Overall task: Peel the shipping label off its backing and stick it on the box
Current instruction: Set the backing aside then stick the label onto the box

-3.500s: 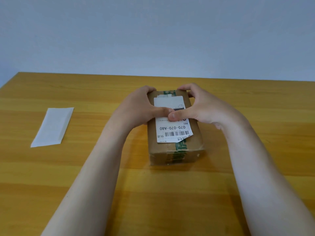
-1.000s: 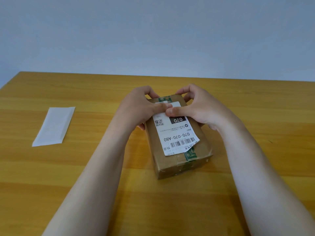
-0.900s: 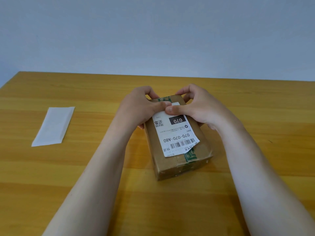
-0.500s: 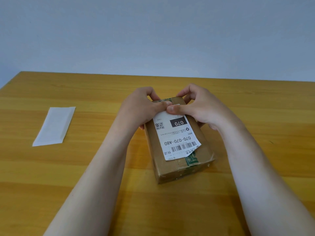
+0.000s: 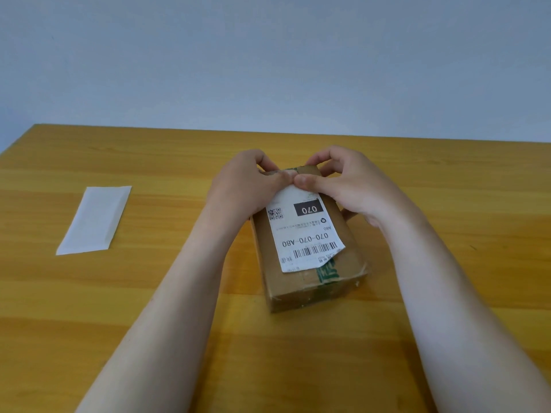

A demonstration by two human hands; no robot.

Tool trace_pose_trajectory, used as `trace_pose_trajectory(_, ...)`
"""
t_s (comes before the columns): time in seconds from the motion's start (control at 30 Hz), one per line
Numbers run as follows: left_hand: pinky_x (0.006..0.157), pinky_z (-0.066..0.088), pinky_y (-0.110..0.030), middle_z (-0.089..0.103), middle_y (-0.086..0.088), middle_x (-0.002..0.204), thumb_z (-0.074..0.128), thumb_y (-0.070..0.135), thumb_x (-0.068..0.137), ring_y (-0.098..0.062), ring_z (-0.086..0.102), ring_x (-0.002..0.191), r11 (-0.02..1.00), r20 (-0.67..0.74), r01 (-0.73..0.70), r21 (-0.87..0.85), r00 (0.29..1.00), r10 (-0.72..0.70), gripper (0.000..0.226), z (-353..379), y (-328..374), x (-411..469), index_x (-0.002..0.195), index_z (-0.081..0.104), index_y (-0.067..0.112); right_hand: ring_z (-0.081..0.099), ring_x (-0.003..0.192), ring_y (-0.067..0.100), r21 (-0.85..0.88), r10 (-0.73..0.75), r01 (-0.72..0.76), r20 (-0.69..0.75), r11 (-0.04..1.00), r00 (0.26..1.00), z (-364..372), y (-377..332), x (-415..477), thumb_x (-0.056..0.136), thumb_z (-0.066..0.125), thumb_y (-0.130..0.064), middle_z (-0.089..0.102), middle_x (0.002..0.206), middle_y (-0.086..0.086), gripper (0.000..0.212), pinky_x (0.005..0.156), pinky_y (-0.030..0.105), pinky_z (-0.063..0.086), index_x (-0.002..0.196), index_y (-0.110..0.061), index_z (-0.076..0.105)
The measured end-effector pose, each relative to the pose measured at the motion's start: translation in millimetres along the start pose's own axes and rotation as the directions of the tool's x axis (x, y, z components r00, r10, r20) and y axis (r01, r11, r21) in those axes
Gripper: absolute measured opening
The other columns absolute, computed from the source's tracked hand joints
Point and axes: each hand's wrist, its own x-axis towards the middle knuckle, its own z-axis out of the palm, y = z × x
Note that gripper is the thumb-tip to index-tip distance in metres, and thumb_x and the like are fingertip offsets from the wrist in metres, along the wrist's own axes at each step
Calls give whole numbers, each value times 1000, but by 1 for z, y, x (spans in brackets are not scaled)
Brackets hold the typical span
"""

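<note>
A small brown cardboard box [image 5: 348,263] with green tape lies on the wooden table, turned a little to the right. The white shipping label [image 5: 304,234] with barcode and "070" lies flat on its top face; one near corner looks torn. My left hand [image 5: 244,186] and my right hand [image 5: 351,186] wrap the far end of the box from either side. Both thumbs press down on the label's far edge, tips touching. The far end of the label is hidden under the thumbs.
The empty white backing sheet [image 5: 94,220] lies flat on the table [image 5: 89,308] at the left, well apart from the box. A plain grey-blue wall stands behind the table's far edge.
Both thumbs have slid along the label from its middle to its far end, uncovering the printed part. The box has turned slightly to the right.
</note>
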Motion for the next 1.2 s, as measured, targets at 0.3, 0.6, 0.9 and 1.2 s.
trace_pose_trajectory(0.3,83,60,-41,65,6,128,74,70,74,-17,70,104,999,120,-21,39,993,17,83,-12,2,-1,146,54,33,63,126,3,-35,-31,41,245,999,969,-4,2,-1,53,92,-61,51,156,-19,124,112,36,48,162,-44,36)
trace_pose_trajectory(0.6,95,60,-50,60,3,137,84,72,35,-21,67,115,996,263,-56,68,964,37,129,-19,0,-3,153,45,36,62,130,6,-45,-27,45,355,998,935,-6,5,0,41,97,-53,45,144,-28,143,113,39,49,164,-50,24)
trace_pose_trajectory(0.9,72,66,-57,60,-1,122,97,53,52,-27,72,95,995,236,4,104,971,-29,91,-17,6,-11,126,48,36,71,108,2,-89,-62,98,343,991,937,-7,4,-4,44,96,-54,44,154,-32,133,93,33,58,159,-56,30)
trace_pose_trajectory(1.2,60,65,-60,68,-6,105,93,49,70,-32,76,81,991,199,29,133,978,-56,65,-15,14,-17,114,52,24,75,84,-2,-43,-107,122,269,992,957,-6,3,-4,60,100,-43,56,140,-29,98,73,26,57,145,-44,49)
